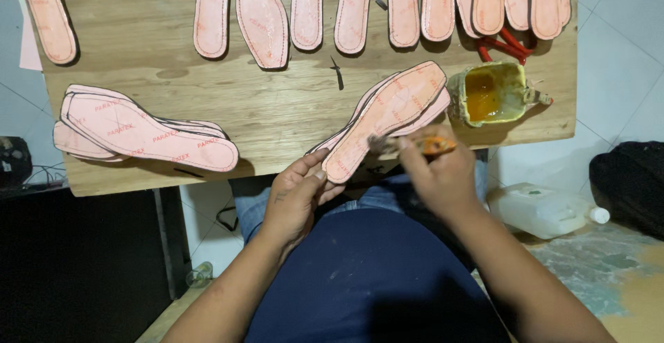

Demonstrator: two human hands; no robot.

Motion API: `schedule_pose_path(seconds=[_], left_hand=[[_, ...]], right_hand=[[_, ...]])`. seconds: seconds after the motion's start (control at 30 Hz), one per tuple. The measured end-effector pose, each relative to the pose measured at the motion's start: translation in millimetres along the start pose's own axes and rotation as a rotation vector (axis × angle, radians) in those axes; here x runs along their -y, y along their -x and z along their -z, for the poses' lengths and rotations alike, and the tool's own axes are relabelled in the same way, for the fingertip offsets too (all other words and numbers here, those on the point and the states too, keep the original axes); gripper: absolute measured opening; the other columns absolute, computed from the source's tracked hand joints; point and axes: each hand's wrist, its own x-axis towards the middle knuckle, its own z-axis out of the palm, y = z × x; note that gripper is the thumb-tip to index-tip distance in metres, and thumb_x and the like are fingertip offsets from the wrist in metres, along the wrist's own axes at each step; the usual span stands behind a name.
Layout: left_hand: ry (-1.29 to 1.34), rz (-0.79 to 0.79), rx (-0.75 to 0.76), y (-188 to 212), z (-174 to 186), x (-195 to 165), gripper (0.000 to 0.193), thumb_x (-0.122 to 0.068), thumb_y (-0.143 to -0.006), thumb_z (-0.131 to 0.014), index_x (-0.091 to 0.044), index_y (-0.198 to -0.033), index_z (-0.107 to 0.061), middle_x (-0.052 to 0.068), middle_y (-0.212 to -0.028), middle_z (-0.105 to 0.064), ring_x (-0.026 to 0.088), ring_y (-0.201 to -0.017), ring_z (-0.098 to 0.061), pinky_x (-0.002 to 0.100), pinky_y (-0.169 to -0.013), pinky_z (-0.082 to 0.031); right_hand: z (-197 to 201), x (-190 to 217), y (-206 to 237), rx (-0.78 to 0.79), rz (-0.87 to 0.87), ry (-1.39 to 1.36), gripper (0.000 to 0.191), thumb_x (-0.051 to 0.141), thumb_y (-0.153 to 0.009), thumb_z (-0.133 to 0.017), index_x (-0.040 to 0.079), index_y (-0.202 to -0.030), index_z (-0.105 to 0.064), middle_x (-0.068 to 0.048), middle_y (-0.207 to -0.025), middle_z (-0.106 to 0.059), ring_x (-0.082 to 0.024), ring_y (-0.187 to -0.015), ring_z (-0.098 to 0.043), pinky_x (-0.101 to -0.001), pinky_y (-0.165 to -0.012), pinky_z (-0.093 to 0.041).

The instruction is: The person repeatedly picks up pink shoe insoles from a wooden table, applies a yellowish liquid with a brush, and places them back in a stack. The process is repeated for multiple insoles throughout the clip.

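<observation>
The left hand (297,194) grips the near end of a pink insole (387,118), fingers curled around its heel edge with the thumb on top; the insole lies at an angle with its toe end resting on the wooden board (277,101) and its heel end overhanging the board's near edge above the person's lap. At least one more insole of the same shape lies directly beneath it, slightly offset. The right hand (439,177) is closed around a small brush (408,144) with an orange-stained handle; the bristle end touches the upper face of the held insole near its middle. Just beside the toe of that insole, to the right, stands a glue pot (492,94), a crusted open container holding amber liquid. On the left part of the board lies a stack of insoles (138,132), flat and fanned out, well apart from both hands. A row of single insoles (387,7) lies along the far edge of the board, laid side by side. Red-handled pliers (505,45) show partly beneath the rightmost of these. A translucent plastic jug (543,210) lies on its side on the floor to the right of the person.
</observation>
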Motion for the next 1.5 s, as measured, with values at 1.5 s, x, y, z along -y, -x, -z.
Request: schedule_pose_path(seconds=[1.5], left_hand=[[0.042,-0.060,0.029,12.6,18.1,19.4,0.046,-0.006,-0.100,-0.050,0.005,-0.145,-0.050,0.014,-0.121,-0.072,0.016,-0.100,-0.071,0.033,-0.091,-0.057]], right_hand=[[6.5,42.4,52.4,0.406,0.547,-0.254,0.020,0.001,-0.082,-0.077,0.006,-0.095,-0.064,-0.011,-0.100,-0.072,-0.026,-0.089,-0.072,-0.0340,-0.077,-0.058]])
